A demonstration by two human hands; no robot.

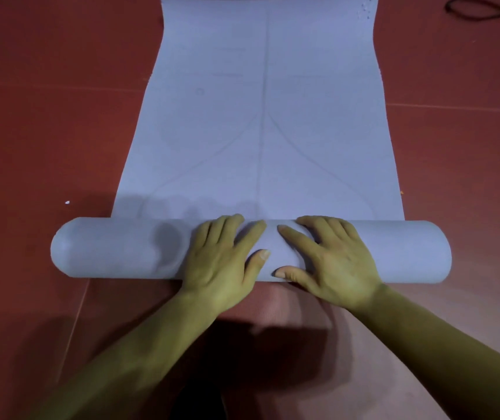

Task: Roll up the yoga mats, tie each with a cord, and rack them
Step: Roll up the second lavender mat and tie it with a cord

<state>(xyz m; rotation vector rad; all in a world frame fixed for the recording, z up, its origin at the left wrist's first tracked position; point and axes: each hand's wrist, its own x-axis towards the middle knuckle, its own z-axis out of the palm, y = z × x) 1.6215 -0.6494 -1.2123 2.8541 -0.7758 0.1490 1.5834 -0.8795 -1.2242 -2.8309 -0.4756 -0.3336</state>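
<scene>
Grip spread: left hand [224, 259] and right hand [330, 262] flat, palms down, pressing mid-roll side by side. Roll [112, 250] of blue mat lying across lower frame, axis left-right; unrolled length [258, 116] running toward top. Cord [473, 9] upper right on floor [45, 116], well apart.

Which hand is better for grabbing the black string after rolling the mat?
Probably the right hand. The black cord lies on the floor past the mat's right edge, that hand's side; the left hand would have to cross over.
</scene>
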